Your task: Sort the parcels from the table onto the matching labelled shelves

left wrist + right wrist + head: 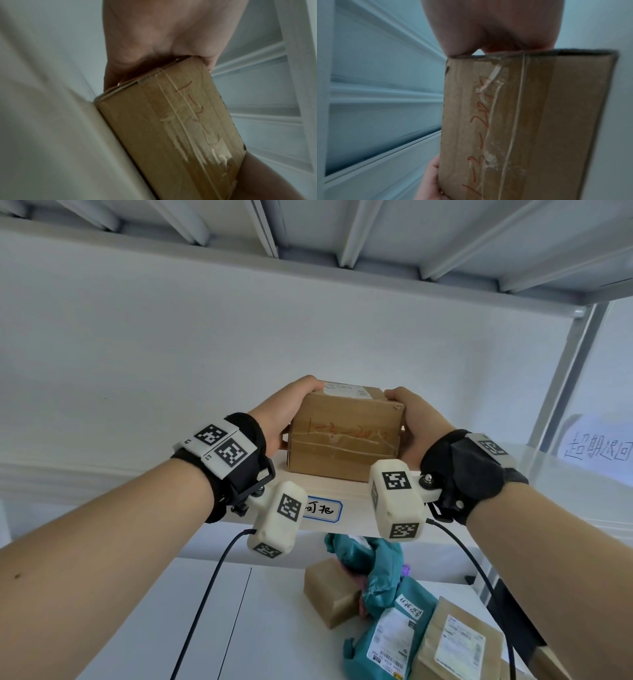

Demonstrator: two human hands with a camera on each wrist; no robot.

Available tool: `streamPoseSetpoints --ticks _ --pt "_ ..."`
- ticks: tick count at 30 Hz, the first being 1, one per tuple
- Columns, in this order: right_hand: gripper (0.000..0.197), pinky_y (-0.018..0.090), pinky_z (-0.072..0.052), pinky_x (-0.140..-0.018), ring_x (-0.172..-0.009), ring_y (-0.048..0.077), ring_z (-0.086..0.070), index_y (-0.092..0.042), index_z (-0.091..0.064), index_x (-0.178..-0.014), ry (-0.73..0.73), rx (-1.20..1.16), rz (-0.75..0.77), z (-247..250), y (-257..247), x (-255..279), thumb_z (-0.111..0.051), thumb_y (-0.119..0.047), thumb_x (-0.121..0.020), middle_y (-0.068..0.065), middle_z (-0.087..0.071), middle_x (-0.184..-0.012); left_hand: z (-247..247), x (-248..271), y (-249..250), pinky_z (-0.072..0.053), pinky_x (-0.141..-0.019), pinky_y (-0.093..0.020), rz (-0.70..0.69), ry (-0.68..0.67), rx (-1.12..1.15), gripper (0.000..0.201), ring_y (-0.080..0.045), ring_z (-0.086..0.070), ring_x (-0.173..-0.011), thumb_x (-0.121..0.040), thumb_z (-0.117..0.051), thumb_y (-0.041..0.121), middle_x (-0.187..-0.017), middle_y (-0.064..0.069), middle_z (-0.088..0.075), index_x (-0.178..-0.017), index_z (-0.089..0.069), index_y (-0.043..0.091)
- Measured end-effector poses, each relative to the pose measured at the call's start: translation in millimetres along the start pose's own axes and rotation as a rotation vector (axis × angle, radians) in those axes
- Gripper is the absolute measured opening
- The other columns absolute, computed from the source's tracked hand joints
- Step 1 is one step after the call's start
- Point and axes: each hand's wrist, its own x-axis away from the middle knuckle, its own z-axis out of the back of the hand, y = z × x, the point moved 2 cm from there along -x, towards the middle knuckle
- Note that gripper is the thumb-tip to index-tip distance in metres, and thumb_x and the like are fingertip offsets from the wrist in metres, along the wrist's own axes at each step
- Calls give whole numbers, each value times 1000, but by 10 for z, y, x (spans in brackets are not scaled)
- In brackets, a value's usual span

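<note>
- head view: a brown cardboard box [344,433] sealed with clear tape, red handwriting on its near face and a white shipping label on top, sits at the front edge of a pale wooden shelf board [352,501]
- the left hand [284,412] clasps the box's left side, fingers curled over the top left corner; the right hand [416,422] clasps the right side, fingers wrapped over the top right corner
- a white label with a blue border and black handwriting [322,509] is stuck on the shelf's front edge, just below the box and partly hidden by the left wrist camera
- under the shelf, on a white table [267,628], lie a teal plastic mailer bag [387,635], a small tan parcel [330,594] and a brown paper parcel with a white label [459,642], close together
- a grey metal shelf deck [376,237] runs overhead
- left wrist view: the left hand [163,40] grips the end of the box [171,128], which rests on the pale board [51,135]; the picture is blurred
- right wrist view: the right hand [496,27] grips the opposite end of the box [530,121], and the left hand's fingers [429,180] show at the far end
</note>
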Motion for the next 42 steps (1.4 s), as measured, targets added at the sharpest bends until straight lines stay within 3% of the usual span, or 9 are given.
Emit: streamPoseSetpoints --ticks 9,11,13,15,20,23,31,38,42 --pt "21 41 -55 -90 -71 25 -57 -20 -59 -77 56 71 7 7 -47 92 -57 -39 -86 5 -54 -76 0 27 33 -47 -77 -32 27 -7 9 37 -20 -58 -93 -90 -42 55 -95 -1 -60 -104 -59 26" --pt "25 36 -56 -76 -72 23 -59 -18 -60 -86 81 132 31 9 -98 148 -54 -42 -89 7 -58 -84 38 56 53 -45 -93 -36 17 20 8 47 -21 -56 -109 -88 -42 60 -114 -4 -60 -117 -57 26" --pt "32 39 -50 -92 -100 26 -62 -17 -60 -106 115 189 82 18 -172 188 -54 -43 -89 9 -61 -111 102 92 87 -34 -108 -43 -11 71 -3 66 -24 -46 -130 -85 -44 63 -142 -6 -48 -140 -44 27" --pt "39 38 -41 -103 -119 25 -54 -18 -57 -125 168 228 161 9 -272 253 -54 -37 -91 7 -56 -127 162 152 141 -29 -109 -43 -55 119 -13 68 -22 -39 -136 -88 -44 60 -150 -5 -40 -147 -36 27" --pt "40 32 -43 -94 -116 25 -56 -11 -57 -132 197 354 451 -195 -510 586 -53 -20 -94 11 -57 -137 288 332 294 -24 -112 -38 -158 201 -90 60 -20 -29 -144 -98 -40 42 -157 -3 -31 -151 -29 18" --pt "35 16 -46 -73 -93 13 -58 -13 -68 -121 175 441 665 -396 -557 787 -50 -9 -92 7 -67 -125 405 470 367 -24 -112 -35 -198 227 -116 56 -18 -28 -144 -99 -41 36 -157 -1 -32 -150 -31 17" --pt "31 31 -51 -98 -106 17 -67 -14 -76 -103 -177 410 669 -1156 -19 1089 -49 -9 -88 -1 -74 -104 907 1091 284 -29 -104 -27 -177 416 -202 47 -16 -38 -138 -96 -49 28 -147 1 -44 -140 -48 14" --pt "32 35 -48 -102 -111 15 -64 -20 -76 -101 -476 465 632 -1898 606 1399 -48 -10 -87 -6 -71 -102 1432 1870 -7 -32 -89 -22 -48 635 -451 47 -12 -47 -118 -92 -56 29 -137 5 -51 -137 -51 20" --pt "32 30 -49 -95 -109 18 -63 -20 -76 -103 -595 554 566 -2282 1072 1593 -50 -11 -88 -2 -71 -106 1791 2313 -270 -32 -90 -20 60 691 -671 49 -14 -46 -129 -90 -57 28 -142 1 -49 -138 -50 18"
